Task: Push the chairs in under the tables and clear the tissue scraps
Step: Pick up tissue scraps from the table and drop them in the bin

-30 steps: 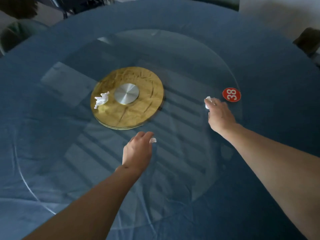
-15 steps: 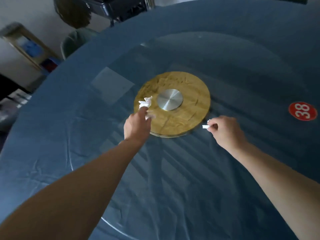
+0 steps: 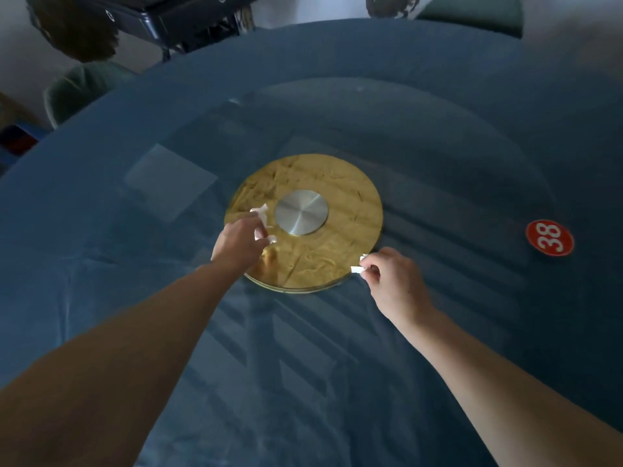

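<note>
A round table [image 3: 101,298] with a blue cloth carries a glass turntable over a gold disc [image 3: 337,257] with a silver hub. My left hand [image 3: 237,246] reaches over the disc's left side, its fingers curled round a crumpled white tissue scrap [image 3: 261,212] and a smaller scrap lower in the same grip. My right hand [image 3: 392,281] hovers at the disc's right edge, pinching a small white tissue scrap [image 3: 358,268] between thumb and fingers. A green chair [image 3: 81,91] stands at the table's far left, another green chair [image 3: 472,11] at the far side.
A red round tag marked 38 [image 3: 549,238] lies on the cloth to the right. Dark furniture [image 3: 175,18] stands beyond the far edge. The glass turntable's rim [image 3: 539,183] curves around the middle of the table.
My left hand has reached forward to the tissue on the gold disc and closed on it. My right hand, still pinching its scrap, moved left from the red tag toward the disc.
</note>
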